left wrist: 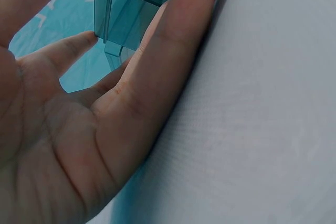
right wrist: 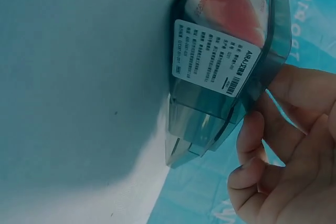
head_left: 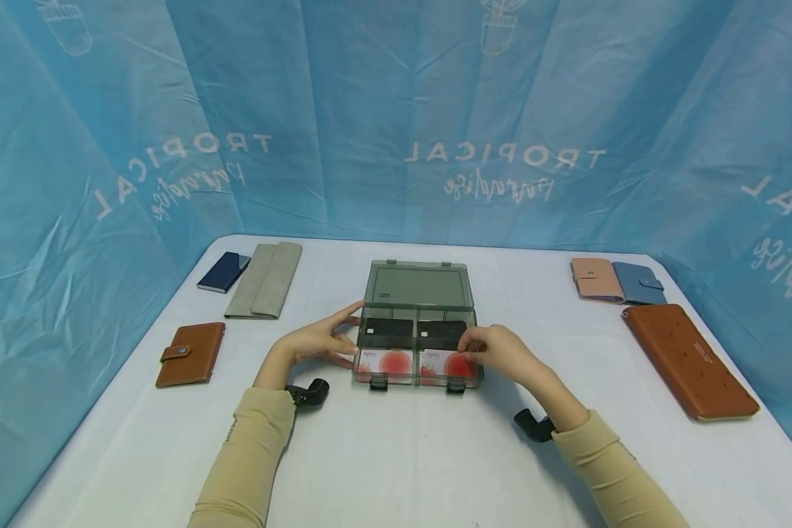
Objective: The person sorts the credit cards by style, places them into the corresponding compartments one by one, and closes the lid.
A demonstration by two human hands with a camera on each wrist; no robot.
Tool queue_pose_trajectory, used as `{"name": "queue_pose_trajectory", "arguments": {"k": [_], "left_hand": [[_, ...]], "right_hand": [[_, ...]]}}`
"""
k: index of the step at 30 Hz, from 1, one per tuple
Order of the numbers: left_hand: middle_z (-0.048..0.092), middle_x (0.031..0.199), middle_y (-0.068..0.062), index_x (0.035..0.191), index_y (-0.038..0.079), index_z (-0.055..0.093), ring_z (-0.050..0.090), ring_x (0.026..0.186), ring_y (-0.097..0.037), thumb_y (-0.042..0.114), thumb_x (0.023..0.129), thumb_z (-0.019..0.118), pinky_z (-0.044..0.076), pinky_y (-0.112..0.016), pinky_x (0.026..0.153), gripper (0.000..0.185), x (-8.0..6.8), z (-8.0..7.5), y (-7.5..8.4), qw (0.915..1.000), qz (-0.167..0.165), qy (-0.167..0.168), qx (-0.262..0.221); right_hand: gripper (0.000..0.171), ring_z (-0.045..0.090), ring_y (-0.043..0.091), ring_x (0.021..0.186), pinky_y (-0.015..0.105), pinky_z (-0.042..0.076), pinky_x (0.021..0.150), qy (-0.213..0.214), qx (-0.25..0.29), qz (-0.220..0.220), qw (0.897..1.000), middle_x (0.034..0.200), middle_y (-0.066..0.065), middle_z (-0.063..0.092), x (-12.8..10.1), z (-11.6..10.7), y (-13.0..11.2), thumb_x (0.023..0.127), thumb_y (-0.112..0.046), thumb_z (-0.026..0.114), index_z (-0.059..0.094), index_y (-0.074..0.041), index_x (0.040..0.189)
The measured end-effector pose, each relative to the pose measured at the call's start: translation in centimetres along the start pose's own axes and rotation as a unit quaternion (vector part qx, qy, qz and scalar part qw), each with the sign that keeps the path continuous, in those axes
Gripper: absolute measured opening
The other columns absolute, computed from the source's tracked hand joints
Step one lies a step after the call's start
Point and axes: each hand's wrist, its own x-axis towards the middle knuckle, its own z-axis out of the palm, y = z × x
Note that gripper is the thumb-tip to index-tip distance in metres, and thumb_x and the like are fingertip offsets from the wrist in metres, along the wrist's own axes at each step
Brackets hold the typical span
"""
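A clear grey plastic box (head_left: 417,284) stands in the middle of the white table with its lid open. Its back compartments hold black cards (head_left: 389,328); the front ones hold red-and-white cards (head_left: 386,361). My left hand (head_left: 333,337) lies against the box's left side with straight fingers. In the left wrist view the left hand's (left wrist: 131,108) palm is spread against the box wall (left wrist: 131,3). My right hand (head_left: 482,352) hovers over the front right compartment with loosely curled fingers. In the right wrist view the right hand's fingers (right wrist: 262,171) hold nothing beside the labelled box (right wrist: 231,103).
Wallets lie around the table (head_left: 396,455): a small brown one (head_left: 190,354), a navy one (head_left: 223,271) and a long grey one (head_left: 265,280) at left; a pink one (head_left: 595,279), a blue one (head_left: 639,282) and a large brown one (head_left: 689,359) at right. A blue curtain (head_left: 396,110) surrounds it.
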Motion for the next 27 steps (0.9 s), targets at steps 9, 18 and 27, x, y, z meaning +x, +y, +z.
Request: {"name": "queue_pose_trajectory", "arguments": {"k": [9,18,27], "left_hand": [[0.009,0.149,-0.02,0.15,0.027,0.003,0.061,0.087,-0.021,0.006,0.083,0.068,0.054,-0.045,0.082,0.096,-0.1,0.0,0.1,0.9999,-0.003,0.006,0.008],[0.007,0.149,-0.02,0.15,0.027,0.002,0.06,0.087,-0.02,0.003,0.084,0.066,0.053,-0.046,0.082,0.095,-0.1,0.3,0.3,1.0,-0.001,0.003,0.006],[0.006,0.149,-0.02,0.15,0.026,0.002,0.06,0.086,-0.021,0.002,0.084,0.066,0.053,-0.048,0.083,0.095,0.0,0.2,0.1,1.0,-0.001,0.004,-0.001]], "right_hand": [[0.013,0.05,0.022,0.086,0.037,0.045,0.071,0.022,-0.095,-0.008,0.995,0.092,0.003,0.055,0.0,0.1,-0.2,0.079,-0.015,0.073,0.071,-0.017,0.091],[0.019,0.049,0.025,0.087,0.037,0.046,0.068,0.031,0.023,0.012,0.999,0.1,0.011,0.056,1.1,-0.9,1.3,0.086,-0.01,0.064,0.068,-0.008,0.104],[0.058,0.047,0.038,0.113,0.049,0.042,0.095,0.023,0.239,0.143,0.96,0.131,0.027,0.038,5.6,-2.2,4.4,0.094,-0.015,0.049,0.022,-0.001,0.144]]}}
